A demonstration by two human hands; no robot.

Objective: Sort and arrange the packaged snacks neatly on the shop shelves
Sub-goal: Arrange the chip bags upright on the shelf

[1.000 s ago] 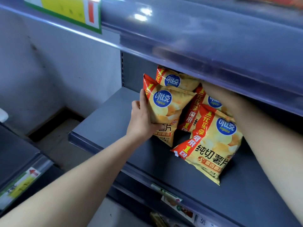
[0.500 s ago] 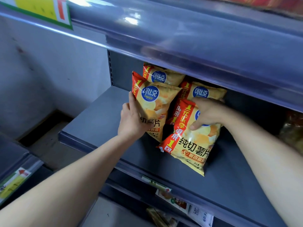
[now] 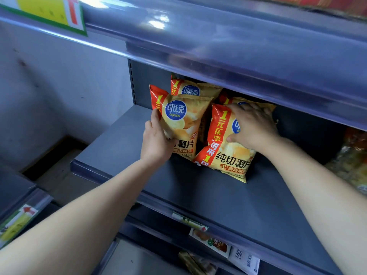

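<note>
slip + topple risk, chip bags on mid shelf

propped near-upright at far left of flat grey metal shelf: yellow crinkly foil chip bag w/ red corner band + blue round logo. gripped along its left edge by left hand, thumb across the front, fingers round the back. just to the right, leaning + touching it: second yellow foil chip bag w/ red diagonal stripe, pinned under right hand. fingers splayed wide over upper face, thumb on front, no clear pinch. can't tell if fingertips hook over the top seam. two more yellow foil bags tucked behind, partly hidden.

likely trouble:
- slick, air-puffed foil: could skid fwd once pressure lifts, esp. the right one, tilted on a bottom corner, nearest the front lip.
- too much push: prob crushed chips, or rear pair knocked flat vs back panel.
- both let go at once: domino fwd; no divider seen.
- glossy clear plastic price rail of shelf above low over knuckles: could snag bag tops if lifted.
</note>
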